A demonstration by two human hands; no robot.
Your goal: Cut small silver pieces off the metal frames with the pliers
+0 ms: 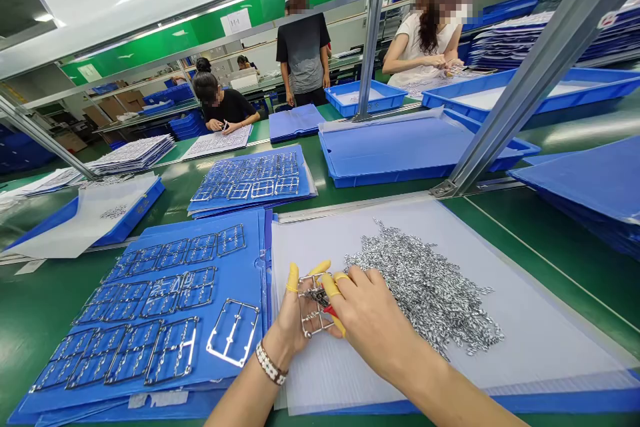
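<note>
Metal frame [316, 307] held in left hand [290, 323], red-handled cutters [330, 311] in right hand [373, 320].

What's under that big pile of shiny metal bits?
A white plastic sheet lies under the metal pile; its surface beneath the pile is covered, so that part cannot be seen.

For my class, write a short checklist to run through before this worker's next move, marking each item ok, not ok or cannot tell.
Left hand grips the metal frame: ok.
Right hand holds the red-handled cutters: ok.
Yellow finger covers are on the left thumb and right fingers: ok.
Cutter tips are placed correctly on the frame: cannot tell, hands hide them.
Small metal pieces lie within the white sheet: ok.
</note>
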